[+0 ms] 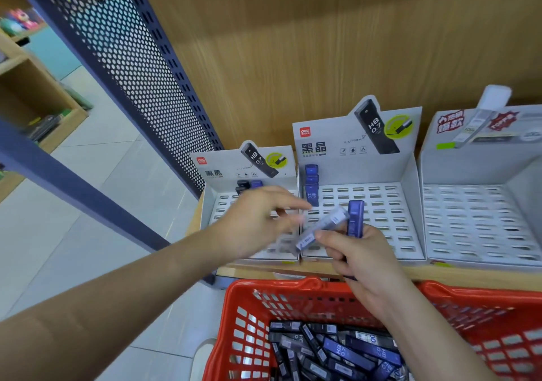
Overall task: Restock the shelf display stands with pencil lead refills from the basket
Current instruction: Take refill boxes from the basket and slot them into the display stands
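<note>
My right hand (360, 257) grips two pencil lead refills above the shelf edge: a blue case (355, 217) held upright and a clear grey case (322, 229) tilted to the left under my thumb. My left hand (258, 222), blurred by motion, hovers over the left display stand (217, 204) with its fingers stretched toward the clear case. The middle stand (381, 204) holds a few blue refills (311, 187) in its back left slots. Dark and blue refills (243, 187) stand at the back of the left stand. The red basket (243, 295) below holds several refills (337, 351).
A third white stand (481, 219) sits to the right on the wooden shelf (469, 276), its slots showing no refills. A blue perforated metal panel (140, 72) rises at the left of the shelf. Tiled floor (102, 175) and other wooden shelving (35, 99) lie further left.
</note>
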The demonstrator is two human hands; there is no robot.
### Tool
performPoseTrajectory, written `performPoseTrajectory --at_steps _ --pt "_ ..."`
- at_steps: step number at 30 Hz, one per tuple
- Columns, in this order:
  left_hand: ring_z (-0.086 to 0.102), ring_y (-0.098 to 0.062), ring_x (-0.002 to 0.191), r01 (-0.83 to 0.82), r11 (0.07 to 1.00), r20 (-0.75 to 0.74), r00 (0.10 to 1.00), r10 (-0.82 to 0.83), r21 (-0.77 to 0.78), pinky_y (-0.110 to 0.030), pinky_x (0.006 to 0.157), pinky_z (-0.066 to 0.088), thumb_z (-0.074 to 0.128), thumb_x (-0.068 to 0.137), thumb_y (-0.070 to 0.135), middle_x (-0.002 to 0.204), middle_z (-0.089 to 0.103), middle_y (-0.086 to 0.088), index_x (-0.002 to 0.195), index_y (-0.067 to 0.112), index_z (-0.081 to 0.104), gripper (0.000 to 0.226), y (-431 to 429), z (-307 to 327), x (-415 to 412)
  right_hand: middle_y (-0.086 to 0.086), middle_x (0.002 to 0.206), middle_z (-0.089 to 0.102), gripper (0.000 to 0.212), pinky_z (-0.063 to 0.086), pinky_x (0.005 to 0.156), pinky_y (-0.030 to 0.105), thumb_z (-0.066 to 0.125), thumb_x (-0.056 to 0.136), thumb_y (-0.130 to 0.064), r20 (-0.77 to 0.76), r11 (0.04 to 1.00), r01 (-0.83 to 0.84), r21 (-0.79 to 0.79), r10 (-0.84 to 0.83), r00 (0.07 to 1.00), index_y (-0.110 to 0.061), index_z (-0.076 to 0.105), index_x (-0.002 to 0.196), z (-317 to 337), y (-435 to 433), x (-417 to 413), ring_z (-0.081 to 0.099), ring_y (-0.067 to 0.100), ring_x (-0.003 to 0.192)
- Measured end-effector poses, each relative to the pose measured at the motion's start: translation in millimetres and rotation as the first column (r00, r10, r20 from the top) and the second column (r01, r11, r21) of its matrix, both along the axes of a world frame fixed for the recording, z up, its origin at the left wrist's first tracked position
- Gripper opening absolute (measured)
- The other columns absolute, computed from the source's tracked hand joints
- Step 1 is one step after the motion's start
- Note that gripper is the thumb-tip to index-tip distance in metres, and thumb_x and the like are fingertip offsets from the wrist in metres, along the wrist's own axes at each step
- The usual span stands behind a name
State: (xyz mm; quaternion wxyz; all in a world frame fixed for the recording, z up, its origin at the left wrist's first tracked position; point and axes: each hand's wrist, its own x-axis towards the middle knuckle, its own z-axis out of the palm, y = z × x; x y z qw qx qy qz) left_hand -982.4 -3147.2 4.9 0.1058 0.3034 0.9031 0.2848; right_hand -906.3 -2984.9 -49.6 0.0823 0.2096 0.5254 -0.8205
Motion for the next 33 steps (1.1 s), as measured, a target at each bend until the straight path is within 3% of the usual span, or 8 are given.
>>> performPoseTrajectory --at_steps 3,9,12,17,20,22,27,33 --pt "0.053 -0.001 0.083 0.143 0.98 -0.04 0.988 -0.15 -0.139 -0.024 0.08 0.049 0.068 0.087 0.029 0.091 0.06 0.015 0.12 0.032 0.06 0.034 12.6 -4.9 19.2 0.002 0.056 0.042 0.025 0.025 0.037 0.016 0.07 0.085 -0.003 -0.016 0.998 0.052 -0.037 -0.053 0.998 -0.013 0.057 0.067 5.0 1.6 1.3 0.035 0.008 0.047" --pt "0.062 0.001 0.084 -0.098 0.985 0.204 0.977 0.067 0.143 -0.02 0.078 0.051 0.053 0.096 0.022 0.093 0.066 0.016 0.126 0.027 0.059 0.031 17.2 15.6 17.4 0.003 0.075 0.071 0.004 0.027 0.039 0.017 0.068 0.083 -0.021 -0.044 0.993 -0.073 -0.094 0.069 0.997 -0.017 0.069 0.083 17.1 6.7 7.6 0.057 0.01 0.066" --pt "0.065 -0.006 0.086 -0.168 0.946 0.432 0.901 0.034 0.276 -0.026 0.075 0.054 0.052 0.095 0.011 0.092 0.069 0.014 0.122 0.025 0.059 0.031 24.6 31.2 17.7 0.006 0.068 0.063 0.025 0.021 0.037 0.018 0.064 0.081 -0.025 -0.074 0.964 -0.177 -0.201 0.165 0.984 -0.008 0.069 0.099 20.3 13.5 7.3 0.048 0.01 0.054" --pt "0.066 -0.017 0.072 -0.255 0.902 0.503 0.863 0.049 0.349 -0.019 0.061 0.049 0.064 0.084 0.001 0.08 0.066 -0.009 0.098 0.003 0.068 0.014 34.7 44.3 11.5 0.001 0.055 0.039 0.028 0.015 0.037 0.015 0.056 0.087 -0.029 -0.151 0.851 -0.268 -0.451 0.223 0.963 -0.011 0.076 0.092 23.7 25.1 8.5 0.03 0.008 0.05" --pt "0.053 -0.006 0.058 -0.228 0.927 0.402 0.911 0.094 0.299 -0.015 0.053 0.045 0.068 0.081 0.001 0.065 0.064 -0.005 0.087 0.0 0.072 0.007 36.3 47.7 4.0 0.002 0.055 0.041 0.037 0.016 0.036 0.017 0.056 0.089 -0.041 -0.112 0.904 -0.276 -0.326 0.253 0.961 -0.011 0.076 0.098 22.6 29.9 6.2 0.028 0.008 0.045" --pt "0.057 -0.011 0.058 -0.263 0.931 0.294 0.938 0.185 0.254 -0.032 0.062 0.054 0.071 0.081 0.007 0.067 0.069 -0.004 0.083 0.013 0.076 0.009 35.8 46.5 -8.0 0.005 0.063 0.051 0.038 0.019 0.037 0.018 0.06 0.086 -0.047 -0.024 0.961 -0.215 -0.174 0.214 0.977 -0.015 0.07 0.103 18.2 34.4 3.4 0.033 0.01 0.046" --pt "0.062 0.0 0.064 -0.313 0.932 -0.063 0.942 0.329 0.184 -0.027 0.074 0.052 0.072 0.083 0.017 0.068 0.07 0.017 0.088 0.02 0.077 0.007 49.8 38.1 -36.0 0.005 0.076 0.064 0.02 0.033 0.042 0.021 0.058 0.098 -0.022 0.116 0.994 0.082 -0.068 -0.073 0.991 -0.011 0.065 0.113 1.1 49.3 -4.4 0.048 0.013 0.057" --pt "0.064 -0.027 0.086 -0.157 0.987 -0.382 0.915 0.13 -0.039 -0.037 0.078 0.045 0.066 0.087 0.017 0.089 0.072 -0.009 0.086 0.006 0.074 0.013 72.6 9.6 -43.8 0.004 0.079 0.074 0.021 0.048 0.053 0.025 0.044 0.105 -0.017 -0.042 0.989 0.126 0.073 -0.124 0.991 -0.019 0.064 0.107 -3.3 54.3 0.3 0.061 0.014 0.063"
